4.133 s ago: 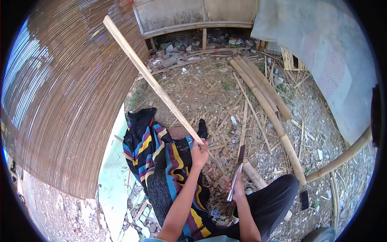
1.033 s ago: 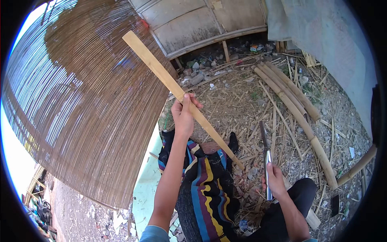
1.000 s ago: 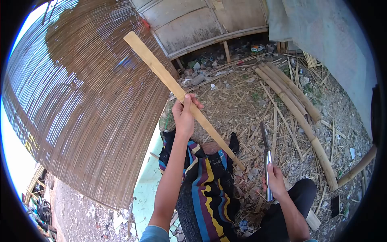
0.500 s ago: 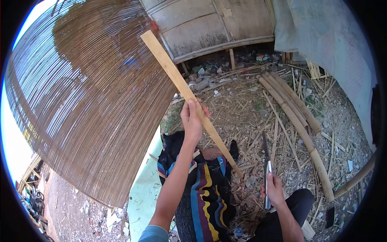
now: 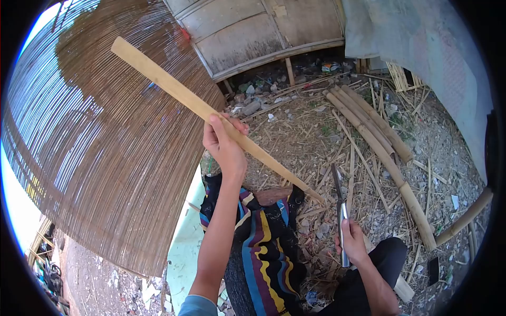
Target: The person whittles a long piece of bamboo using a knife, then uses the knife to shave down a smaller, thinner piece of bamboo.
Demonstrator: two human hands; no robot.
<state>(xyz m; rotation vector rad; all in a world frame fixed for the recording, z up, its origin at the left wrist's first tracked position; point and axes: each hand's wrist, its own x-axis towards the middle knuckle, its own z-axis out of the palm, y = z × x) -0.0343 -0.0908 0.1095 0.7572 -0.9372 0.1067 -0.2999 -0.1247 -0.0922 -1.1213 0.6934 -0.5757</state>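
My left hand [image 5: 226, 150] is closed around a long flat bamboo slat [image 5: 163, 79] near its middle. The slat slants from the upper left down to the right, its lower end near the littered ground beside a wood block [image 5: 272, 196]. Low on the right, my right hand [image 5: 354, 243] grips a knife [image 5: 345, 226] by its shiny metal handle, the dark narrow blade pointing up and away. A gap separates blade and slat. Striped cloth [image 5: 263, 258] lies below my left forearm, next to the block.
A large woven bamboo screen [image 5: 126, 174] rises on the left. Several bamboo poles [image 5: 377, 142] lie on the right, among splinters and rubble. A pale panel wall [image 5: 232, 37] stands at the back, a hanging sheet [image 5: 421, 47] at upper right. A dark phone-like object [image 5: 433, 271] lies lower right.
The slat's upper end has swung left and down, so it lies at a flatter slant. My left hand has moved left with it. The knife is still in my right hand, slightly further left in view.
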